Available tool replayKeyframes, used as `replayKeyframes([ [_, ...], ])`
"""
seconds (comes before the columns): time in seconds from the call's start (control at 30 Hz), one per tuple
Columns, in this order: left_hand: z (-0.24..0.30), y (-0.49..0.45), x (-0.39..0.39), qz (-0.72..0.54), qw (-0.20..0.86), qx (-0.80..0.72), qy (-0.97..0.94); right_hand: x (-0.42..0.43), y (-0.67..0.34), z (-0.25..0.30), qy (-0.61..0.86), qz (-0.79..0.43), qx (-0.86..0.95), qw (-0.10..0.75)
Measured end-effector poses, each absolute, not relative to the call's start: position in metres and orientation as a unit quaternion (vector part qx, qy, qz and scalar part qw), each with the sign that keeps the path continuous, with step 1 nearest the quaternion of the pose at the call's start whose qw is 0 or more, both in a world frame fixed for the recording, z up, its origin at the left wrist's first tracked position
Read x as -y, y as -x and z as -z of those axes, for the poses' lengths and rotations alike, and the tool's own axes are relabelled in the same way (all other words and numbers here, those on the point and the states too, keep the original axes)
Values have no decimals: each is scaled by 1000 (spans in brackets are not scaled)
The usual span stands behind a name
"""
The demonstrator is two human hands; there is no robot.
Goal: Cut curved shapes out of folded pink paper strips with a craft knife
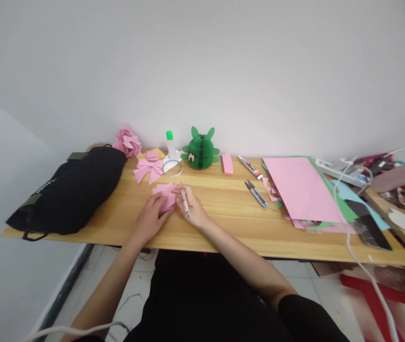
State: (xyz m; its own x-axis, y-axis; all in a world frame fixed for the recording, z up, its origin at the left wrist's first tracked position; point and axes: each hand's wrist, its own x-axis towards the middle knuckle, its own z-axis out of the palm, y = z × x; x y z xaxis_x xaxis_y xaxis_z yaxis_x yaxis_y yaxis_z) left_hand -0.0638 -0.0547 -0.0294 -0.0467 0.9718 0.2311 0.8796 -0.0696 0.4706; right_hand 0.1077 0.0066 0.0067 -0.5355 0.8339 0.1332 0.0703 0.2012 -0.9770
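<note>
At the table (231, 223) centre, left hand (151, 216) lies flat, unclenched, pinning pink paper (166, 192) steady; right hand (194, 210) pinches a pen (185, 203), tip on the paper.

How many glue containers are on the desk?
2: a green-capped bottle stands at the back beside the green paper cactus; a tube lies further right, near the snips. Clutter at far right may hide more.

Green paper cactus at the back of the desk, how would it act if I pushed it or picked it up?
The green paper cactus looks like thin folded layers, so probably very light and easy to crush. Its wide rounded base on the desk suggests it would slide rather than tip. Its small side leaves likely bend if gripped.
</note>
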Motion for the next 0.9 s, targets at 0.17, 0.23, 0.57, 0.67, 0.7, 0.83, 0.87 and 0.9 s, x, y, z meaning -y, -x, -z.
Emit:
replayKeyframes([
  [0.17, 31, 62, 54, -258, 65, -693, -670, -7, -115, -8, 320, -509, 707, 374],
  [0.23, 30, 60, 55, -254, 52, -707, -658, -9, -122, -9, 336, -484, 697, 408],
  [0.57, 22, 49, 49, -210, 28, -737, -642, -23, -184, -7, 426, -371, 644, 516],
  [0.67, 20, 49, 49, -201, 26, -737, -645, -19, -201, -3, 449, -353, 638, 516],
  [0.7, 19, 49, 49, -199, 26, -736, -646, -17, -205, -1, 456, -349, 637, 515],
  [0.83, 15, 48, 49, -197, 27, -737, -647, -14, -213, 10, 479, -340, 628, 511],
  [0.87, 14, 48, 48, -197, 28, -738, -645, -14, -214, 13, 483, -339, 625, 511],
  [0.9, 13, 48, 48, -199, 28, -740, -643, -14, -214, 16, 486, -339, 623, 510],
])
